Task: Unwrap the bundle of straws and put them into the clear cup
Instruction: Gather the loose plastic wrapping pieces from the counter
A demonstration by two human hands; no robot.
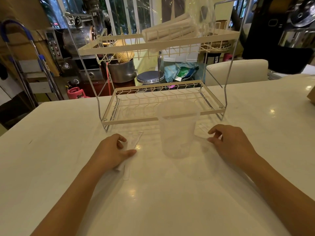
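The clear cup [178,130] stands upright on the white table, just in front of the wire rack, and looks empty. To its left, a few white paper-wrapped straws [134,142] lie on the table, and my left hand [113,151] rests on them with thumb and fingers closed over them. To the cup's right, my right hand [230,143] has bent fingers, their tips touching faint pale thin pieces [202,131] on the table. A larger bundle of straws [170,29] in clear plastic lies on the rack's top shelf.
The two-tier white wire rack [153,106] stands directly behind the cup, its lower shelf bare. The white table [162,201] stretches wide toward me. A brown object [311,97] sits at the right edge. Behind the table are a stool, pots and a white chair.
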